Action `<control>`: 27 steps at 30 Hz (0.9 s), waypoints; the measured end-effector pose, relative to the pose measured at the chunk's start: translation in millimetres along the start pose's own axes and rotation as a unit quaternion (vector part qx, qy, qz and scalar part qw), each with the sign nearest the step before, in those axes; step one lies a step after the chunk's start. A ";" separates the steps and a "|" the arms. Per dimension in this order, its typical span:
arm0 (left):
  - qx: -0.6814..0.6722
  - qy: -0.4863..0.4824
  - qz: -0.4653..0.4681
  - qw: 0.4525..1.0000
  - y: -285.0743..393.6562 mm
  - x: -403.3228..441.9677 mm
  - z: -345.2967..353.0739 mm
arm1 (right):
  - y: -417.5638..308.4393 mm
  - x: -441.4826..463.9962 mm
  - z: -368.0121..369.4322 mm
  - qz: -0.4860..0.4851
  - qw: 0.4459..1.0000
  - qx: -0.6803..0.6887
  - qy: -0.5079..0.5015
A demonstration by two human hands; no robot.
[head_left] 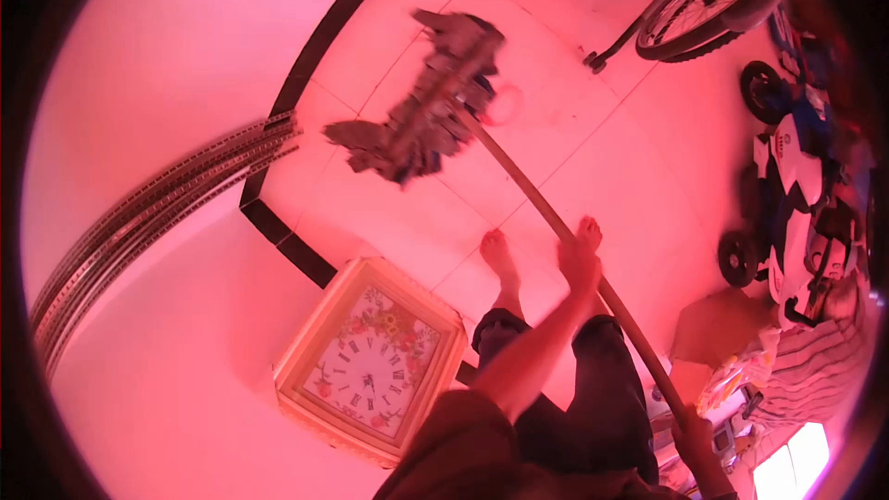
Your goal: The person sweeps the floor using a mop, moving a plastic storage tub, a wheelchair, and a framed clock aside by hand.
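The mop (pixel 520 180) passes through both of the person's hands: the left grip (pixel 581 264) is wrapped around the middle of its wooden handle (pixel 637 338), and the right grip (pixel 693 431) is closed about the same handle nearer its rear end, beside the body. Beyond the left grip, the handle slants forward and left past the bare feet (pixel 498 255) to the blurred mop head (pixel 426 106) at the tiled floor (pixel 574 148), well apart from both hands. Farther out are a framed clock (pixel 370 366) left of the legs, a spoked wheel (pixel 699 9) ahead, and a toy motorcycle (pixel 792 167) to the right.
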State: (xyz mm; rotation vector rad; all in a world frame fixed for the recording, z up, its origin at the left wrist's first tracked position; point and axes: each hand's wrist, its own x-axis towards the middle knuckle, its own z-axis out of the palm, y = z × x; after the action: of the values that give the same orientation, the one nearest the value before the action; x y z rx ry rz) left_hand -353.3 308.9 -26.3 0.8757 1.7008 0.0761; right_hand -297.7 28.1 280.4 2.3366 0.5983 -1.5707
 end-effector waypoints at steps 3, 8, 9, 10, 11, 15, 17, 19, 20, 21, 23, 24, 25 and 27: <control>-0.173 -0.105 -0.175 0.963 -4.0 -114.3 8.8 | 92.9 -81.1 28.3 0.019 0.998 -0.007 0.055; -0.264 -0.160 -0.260 0.915 -1.6 -213.1 -5.2 | 219.7 -152.9 79.6 0.048 0.998 -0.022 -0.043; -0.271 -0.166 -0.243 0.917 2.1 -213.3 -10.2 | 209.1 -146.0 76.9 0.013 1.000 0.007 -0.006; -0.276 -0.170 -0.231 0.918 4.1 -213.6 -16.5 | 201.9 -142.0 75.4 0.013 1.000 0.011 -0.004; -0.273 -0.172 -0.229 0.919 11.8 -206.2 -21.7 | 193.0 -133.8 73.7 -0.021 0.999 0.040 0.030; -0.222 -0.123 -0.084 0.964 66.7 -123.2 -38.2 | 98.6 -40.5 57.1 -0.007 0.996 0.064 0.054; -0.162 -0.103 -0.114 0.975 125.5 -69.7 -50.6 | 42.7 8.7 44.7 -0.074 0.985 0.133 0.082; -0.167 -0.099 -0.038 0.980 117.4 21.0 -50.8 | -17.9 56.1 28.1 -0.049 0.993 0.080 0.069; -0.201 -0.068 -0.017 0.977 136.6 56.0 -49.8 | -43.9 81.0 18.5 -0.060 0.993 0.076 0.071; -0.240 -0.079 0.067 0.965 158.8 84.2 -53.4 | -71.9 103.9 6.7 -0.073 0.992 0.071 0.072; -0.134 -0.032 0.108 0.985 185.4 161.4 -58.2 | -141.2 134.6 -27.9 -0.063 0.992 0.101 0.047; -0.180 -0.063 0.132 0.973 194.0 193.1 -65.3 | -180.8 149.7 -45.8 -0.085 0.993 0.078 0.030; -0.194 -0.097 0.118 0.969 201.5 223.2 -74.5 | -209.6 159.4 -51.3 -0.104 0.993 0.057 0.012; -0.237 -0.107 0.007 0.966 200.5 238.7 -96.7 | -229.5 169.2 -36.9 -0.094 0.994 0.050 -0.017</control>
State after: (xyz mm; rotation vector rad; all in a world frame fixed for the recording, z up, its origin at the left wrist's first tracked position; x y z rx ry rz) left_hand -348.8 628.6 -92.0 0.5154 1.3910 0.3704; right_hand -320.4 278.3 140.7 2.3795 0.7700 -1.7560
